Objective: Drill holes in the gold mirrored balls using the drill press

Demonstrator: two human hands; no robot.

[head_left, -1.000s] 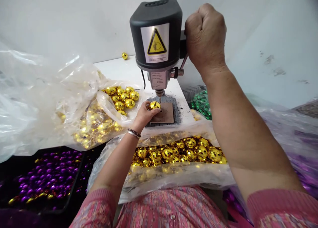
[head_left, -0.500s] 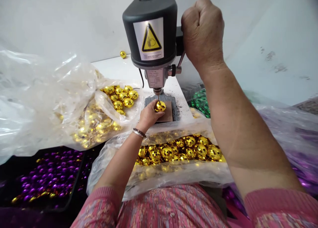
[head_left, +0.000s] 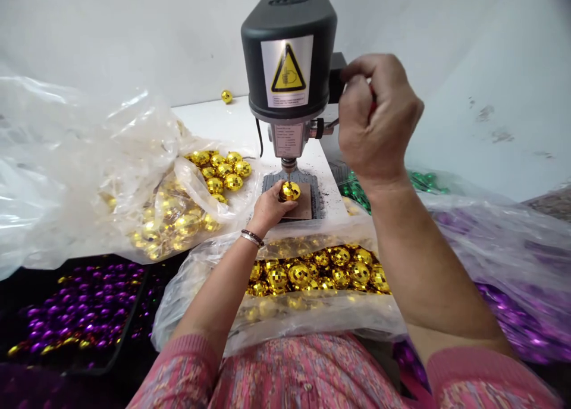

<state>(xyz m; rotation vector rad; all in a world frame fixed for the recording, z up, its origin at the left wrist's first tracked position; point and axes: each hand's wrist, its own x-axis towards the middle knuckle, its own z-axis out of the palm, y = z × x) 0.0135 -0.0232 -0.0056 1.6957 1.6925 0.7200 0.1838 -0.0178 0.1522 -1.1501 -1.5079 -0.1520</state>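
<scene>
White walls rise behind the bench [head_left: 214, 120], and I'm working this from a tight spot. The drill press [head_left: 289, 58] stands at its centre, with a brown pad [head_left: 306, 202] on the dark base plate [head_left: 272, 184]. My left hand [head_left: 270, 210] holds a mirrored gold ball [head_left: 290, 191] against the pad, right under the drill bit [head_left: 288, 172], its fingers [head_left: 279, 200] curled closely round the ball. My right hand [head_left: 379, 118] has rolled inward and dropped lower since the last view, its fingers [head_left: 357, 79] closed round the feed lever [head_left: 333, 124], with a bit of red showing between them.

Room is scarce. A plastic bag of gold balls [head_left: 187, 207] crowds the plate's left edge, and a second bag [head_left: 276, 320] lies just in front of the pad, so my left wrist has little sideways play. Green baubles [head_left: 357, 192] sit beyond the bench on the right.
</scene>
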